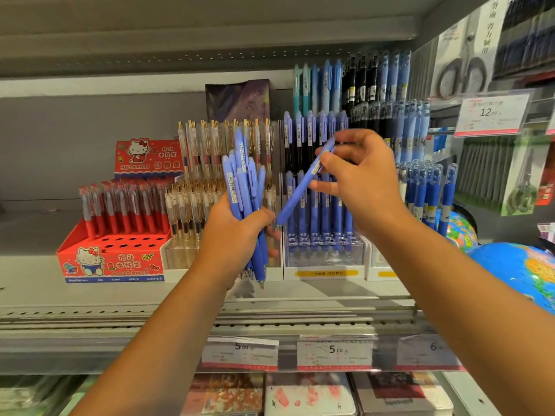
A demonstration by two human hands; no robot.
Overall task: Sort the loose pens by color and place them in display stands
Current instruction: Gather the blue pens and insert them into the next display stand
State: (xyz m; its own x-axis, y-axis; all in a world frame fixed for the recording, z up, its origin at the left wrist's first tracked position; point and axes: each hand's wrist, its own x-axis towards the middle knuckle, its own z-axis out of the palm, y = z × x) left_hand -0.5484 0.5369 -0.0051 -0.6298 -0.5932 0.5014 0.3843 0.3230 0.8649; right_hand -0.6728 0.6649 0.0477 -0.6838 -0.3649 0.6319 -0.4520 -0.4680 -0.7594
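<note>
Pens of a periwinkle blue are occupying both hands in front of a shop shelf [90, 295]. The left hand [237, 232] is gripping a bundle of blue pens [243, 181] with fingers and thumb curled round the lower barrels. The bundle is standing nearly upright, with clip ends rising above the fist and writing tips projecting below it.

The right hand [360, 181] is pinching a single blue pen [303, 187] near its clip end, between the thumb and the fingertips. This pen is slanting down toward the left. Its tip is lying just beside the left thumb and the bundle; actual contact cannot be confirmed.

Directly behind the single pen and the right hand, a tiered clear display stand [324, 256] is holding upright rows of blue pens of the same shade, with black and lighter blue pens in the tiers above. Behind the bundle, a second stand [192, 175] is carrying clear-barrelled pens with gold clips. Farther left, a red cartoon-cat box [114, 259] is presenting red pens in its rear rows. A globe [522, 271] is sitting at the right edge, and price labels [335, 351] are lining the shelf front below the hands.
</note>
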